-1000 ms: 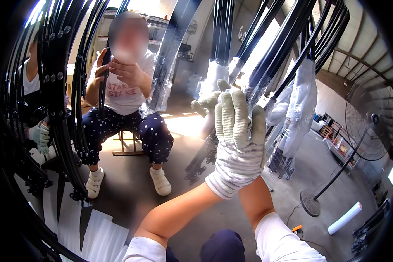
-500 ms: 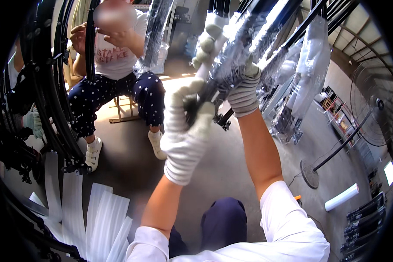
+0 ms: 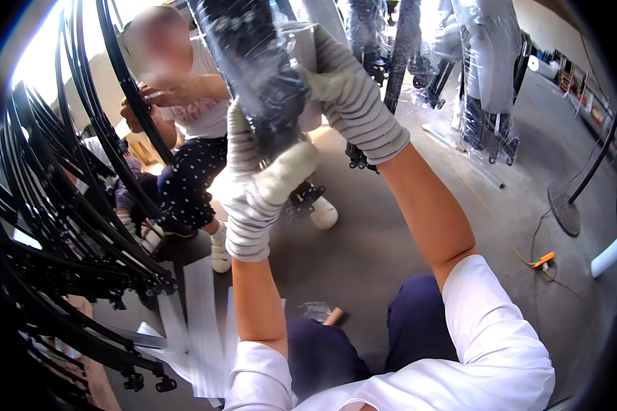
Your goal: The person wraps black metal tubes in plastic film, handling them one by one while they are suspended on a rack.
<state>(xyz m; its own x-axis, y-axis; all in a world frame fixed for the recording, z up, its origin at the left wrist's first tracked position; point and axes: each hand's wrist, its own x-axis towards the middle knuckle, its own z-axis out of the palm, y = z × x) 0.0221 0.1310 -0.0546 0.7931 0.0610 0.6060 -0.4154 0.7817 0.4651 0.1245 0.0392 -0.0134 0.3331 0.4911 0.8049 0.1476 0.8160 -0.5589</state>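
Note:
A bundle of black parts, wrapped in clear plastic film, hangs tilted in front of me. My left hand, in a white striped knit glove, cups its lower end, fingers up one side and thumb across the other. My right hand, gloved alike, is closed around a pale roll-like cylinder against the bundle's right side. The thumb lies across the cylinder's front; the other fingers are partly hidden. Black fittings show below the bundle, beside my left hand.
Curved black rails crowd the left side. Opposite me, a person in dotted trousers sits handling a black rail. More film-wrapped bundles hang at right. White foam strips, an orange-ended cord and a fan base are on the floor.
My view has swung, so the rails at left loom larger. The wrapped bundle is now more upright, my left hand has shifted to its lower end, and my right hand is beside it.

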